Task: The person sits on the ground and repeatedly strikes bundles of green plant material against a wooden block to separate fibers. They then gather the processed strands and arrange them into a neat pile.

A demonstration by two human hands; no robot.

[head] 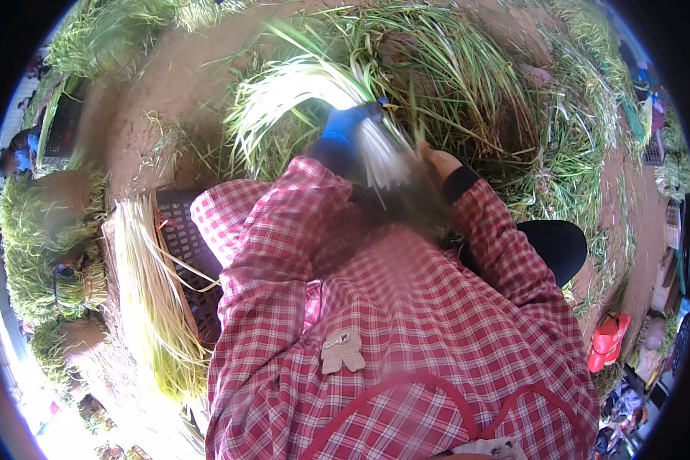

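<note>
My left hand (347, 123), in a blue glove, is closed around a bundle of long leafy stalks (322, 83). The pale stem ends fan downward below the glove, while the leaves arch up and over to the left. Just right of those stems is my right hand (441, 164), its bare fingers bent. Blur around its fingertips hides whether they hold a stalk. Beyond both hands spreads a heap of loose green leafy stalks (454, 75).
On my left a dark plastic crate (192, 224) stands beside a long bundle of pale stalks (149, 287). Stacked green bundles (40, 253) line the far left. Leaf litter (575, 190) covers ground at right, near a red plastic object (608, 342). A person (23, 152) is at far left.
</note>
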